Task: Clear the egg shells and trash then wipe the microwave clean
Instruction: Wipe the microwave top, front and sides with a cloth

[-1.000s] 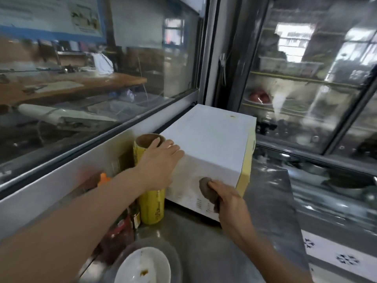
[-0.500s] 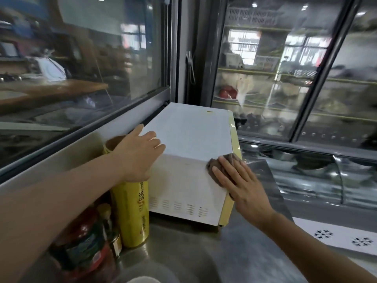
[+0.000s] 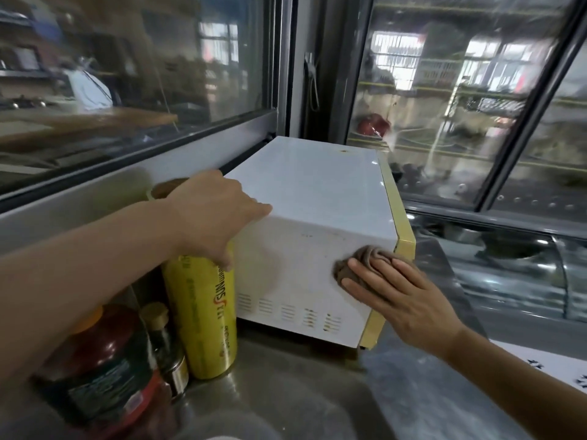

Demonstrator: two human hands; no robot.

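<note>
microwave top looks clean; right hand presses a cloth flat-fingered on its speckled side, left hand bracing, fingers relaxed.

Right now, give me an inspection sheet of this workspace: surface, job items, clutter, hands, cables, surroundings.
Surface: steel counter, dull and smeared.
Job's things: white microwave with yellow front trim; small spots on its top and side, stained vents low on the side. Brown cloth against the side near the front edge. No egg shells or trash seen.
Clutter: yellow roll upright beside the microwave; red-brown jar; small dark bottle.
Hands: left hand rests on the microwave's top rear corner; right hand presses the cloth flat with straight fingers.
Cables: one hangs in the window corner.
Surroundings: glass panes left and ahead.
</note>
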